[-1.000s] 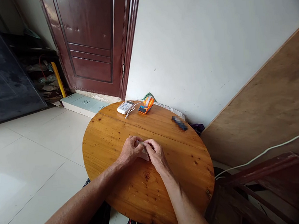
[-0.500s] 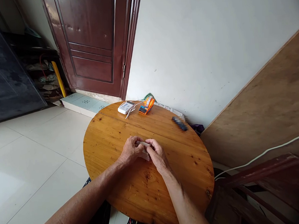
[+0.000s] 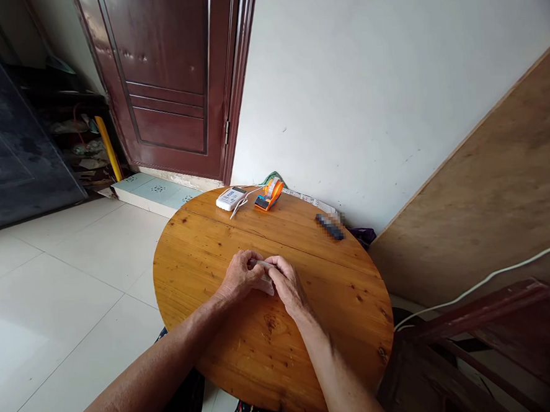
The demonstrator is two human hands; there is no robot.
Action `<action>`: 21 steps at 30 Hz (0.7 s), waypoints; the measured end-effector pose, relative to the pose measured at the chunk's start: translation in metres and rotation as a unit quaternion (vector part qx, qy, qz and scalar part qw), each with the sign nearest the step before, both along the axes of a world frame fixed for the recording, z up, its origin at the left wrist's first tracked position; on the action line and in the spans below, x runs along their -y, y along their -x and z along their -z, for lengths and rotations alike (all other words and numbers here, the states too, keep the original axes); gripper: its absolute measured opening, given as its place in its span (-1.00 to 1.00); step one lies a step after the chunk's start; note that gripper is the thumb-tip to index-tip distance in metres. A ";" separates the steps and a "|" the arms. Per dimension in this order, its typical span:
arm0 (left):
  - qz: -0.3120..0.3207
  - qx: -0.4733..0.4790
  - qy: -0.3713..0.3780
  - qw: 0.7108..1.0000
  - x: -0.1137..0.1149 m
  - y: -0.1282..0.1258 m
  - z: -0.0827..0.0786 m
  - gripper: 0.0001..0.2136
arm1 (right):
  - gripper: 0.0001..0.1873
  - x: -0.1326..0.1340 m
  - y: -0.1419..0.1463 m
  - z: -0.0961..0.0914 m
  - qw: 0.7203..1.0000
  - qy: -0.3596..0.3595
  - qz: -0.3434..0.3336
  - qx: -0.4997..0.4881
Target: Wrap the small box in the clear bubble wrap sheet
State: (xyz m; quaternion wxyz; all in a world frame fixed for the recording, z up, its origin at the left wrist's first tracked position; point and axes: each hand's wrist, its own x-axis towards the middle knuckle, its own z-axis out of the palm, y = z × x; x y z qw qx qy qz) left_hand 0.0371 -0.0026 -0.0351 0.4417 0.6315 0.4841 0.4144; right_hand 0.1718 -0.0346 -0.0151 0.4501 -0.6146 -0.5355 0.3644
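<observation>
Between my two hands, over the middle of a round wooden table (image 3: 203,254), is a small pale packet (image 3: 265,287) that looks like clear plastic wrap; its exact kind is hard to make out. My left hand (image 3: 244,274) grips it from the left, with thumb and fingers closed. From the right, my right hand (image 3: 284,281) pinches its upper right side with curled fingers and thumb. Most of the packet is hidden under the fingers, and its lower end shows below them.
At the table's far edge lie a white box-shaped device (image 3: 230,198) with a white cable (image 3: 239,206) and an orange tape dispenser (image 3: 268,196). A blurred dark object (image 3: 329,226) lies at the right edge. Beyond stand a white wall (image 3: 343,102) and a dark red door (image 3: 165,82).
My right fingers have shifted very slightly to the left on the packet. Everything else stays as it was, apart from a slight camera movement.
</observation>
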 end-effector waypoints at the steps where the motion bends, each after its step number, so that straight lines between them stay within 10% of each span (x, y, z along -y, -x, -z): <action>1: 0.000 0.002 0.003 1.000 0.000 0.000 0.000 -0.79 | -0.80 0.000 0.000 0.002 1.000 -0.003 -0.001 -0.002; 21: 0.008 0.021 0.001 1.000 0.000 0.001 0.002 -0.75 | -0.75 0.001 -0.003 0.010 0.999 -0.038 -0.003 0.022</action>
